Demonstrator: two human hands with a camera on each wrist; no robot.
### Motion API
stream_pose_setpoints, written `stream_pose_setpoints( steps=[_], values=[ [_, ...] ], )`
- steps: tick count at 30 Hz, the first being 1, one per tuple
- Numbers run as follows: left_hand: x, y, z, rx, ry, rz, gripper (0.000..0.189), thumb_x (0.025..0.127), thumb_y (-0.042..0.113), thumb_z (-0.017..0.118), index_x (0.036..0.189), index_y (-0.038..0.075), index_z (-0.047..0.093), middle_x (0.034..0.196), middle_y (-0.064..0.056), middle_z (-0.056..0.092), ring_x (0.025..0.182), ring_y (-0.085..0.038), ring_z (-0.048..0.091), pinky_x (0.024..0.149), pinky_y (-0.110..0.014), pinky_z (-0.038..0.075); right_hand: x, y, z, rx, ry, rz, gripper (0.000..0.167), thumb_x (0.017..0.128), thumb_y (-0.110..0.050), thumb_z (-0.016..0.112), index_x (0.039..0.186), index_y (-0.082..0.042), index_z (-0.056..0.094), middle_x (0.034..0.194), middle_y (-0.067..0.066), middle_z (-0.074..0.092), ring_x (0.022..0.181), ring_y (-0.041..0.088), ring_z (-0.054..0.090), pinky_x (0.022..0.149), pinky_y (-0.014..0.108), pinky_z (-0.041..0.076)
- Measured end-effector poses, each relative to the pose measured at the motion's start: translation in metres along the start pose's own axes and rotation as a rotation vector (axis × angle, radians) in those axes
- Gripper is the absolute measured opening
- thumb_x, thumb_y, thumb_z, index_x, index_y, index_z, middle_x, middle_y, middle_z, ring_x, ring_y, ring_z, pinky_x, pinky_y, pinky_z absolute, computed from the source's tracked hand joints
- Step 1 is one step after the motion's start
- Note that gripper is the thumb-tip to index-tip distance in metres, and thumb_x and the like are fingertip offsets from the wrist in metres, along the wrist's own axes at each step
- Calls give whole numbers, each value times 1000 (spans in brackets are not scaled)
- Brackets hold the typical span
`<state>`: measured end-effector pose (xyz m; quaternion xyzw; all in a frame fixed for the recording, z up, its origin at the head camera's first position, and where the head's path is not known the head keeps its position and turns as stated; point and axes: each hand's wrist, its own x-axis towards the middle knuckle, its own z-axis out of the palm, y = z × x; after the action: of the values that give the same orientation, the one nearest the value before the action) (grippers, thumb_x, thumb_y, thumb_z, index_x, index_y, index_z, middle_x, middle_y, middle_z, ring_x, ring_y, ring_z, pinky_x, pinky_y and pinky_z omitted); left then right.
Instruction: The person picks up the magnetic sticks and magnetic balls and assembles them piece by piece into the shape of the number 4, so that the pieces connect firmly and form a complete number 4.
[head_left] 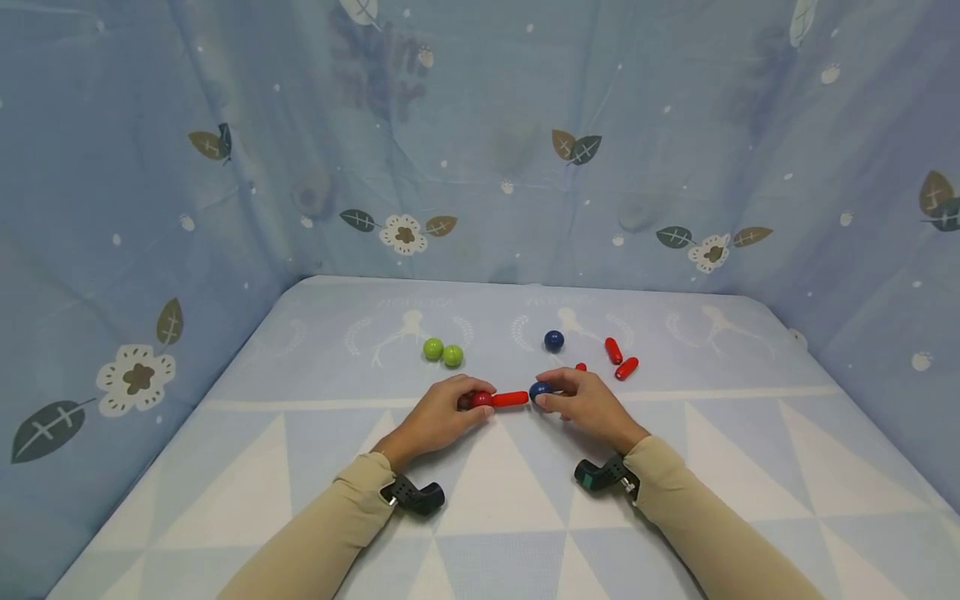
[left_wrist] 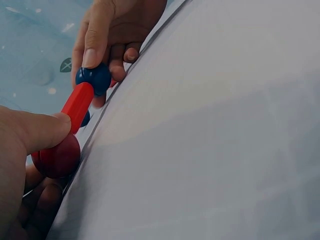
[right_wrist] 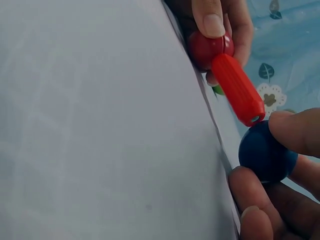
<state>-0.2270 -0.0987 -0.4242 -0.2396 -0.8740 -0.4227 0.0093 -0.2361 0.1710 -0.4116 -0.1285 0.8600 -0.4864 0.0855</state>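
Over the middle of the table, my left hand grips a dark red ball between thumb and fingers. A bright red rod extends from that ball toward the right. My right hand pinches a blue ball with thumb and fingertips, right at the rod's free end. A small metallic spot shows in the rod's end face in the right wrist view, close against the blue ball. In the left wrist view, the left thumb lies at the joint of red ball and rod.
Two green balls sit behind my left hand. A second blue ball lies farther back, with two red rods to its right. Another red piece is partly hidden behind my right hand. Patterned cloth walls enclose the back and sides.
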Motion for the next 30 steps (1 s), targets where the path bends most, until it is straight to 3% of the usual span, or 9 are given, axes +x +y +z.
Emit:
stream_pose_setpoints(
  steps=[12, 23, 30],
  values=[
    [-1, -1, -2, -21, -8, -8, 29, 91, 13, 75, 120, 14, 70, 108, 4, 64, 93, -14, 56, 86, -32, 49, 1, -3, 5, -16, 19, 7, 46, 91, -30, 75, 132, -12, 65, 120, 6, 68, 101, 23, 61, 75, 33, 54],
    [4, -3, -9, 12, -87, 45, 44, 89, 3, 73, 132, 13, 65, 119, 3, 64, 100, -13, 56, 92, -35, 48, 5, -6, 2, 14, 59, 24, 47, 92, -24, 74, 133, -6, 60, 123, 10, 66, 94, 22, 62, 74, 34, 54],
    [0, -5, -9, -26, -117, 64, 47, 90, 0, 71, 134, 16, 65, 123, 5, 64, 106, -11, 58, 96, -35, 48, 6, -6, -3, 28, 14, 55, 43, 92, -18, 72, 132, -6, 62, 118, 10, 66, 79, 23, 65, 75, 35, 53]
  ],
)
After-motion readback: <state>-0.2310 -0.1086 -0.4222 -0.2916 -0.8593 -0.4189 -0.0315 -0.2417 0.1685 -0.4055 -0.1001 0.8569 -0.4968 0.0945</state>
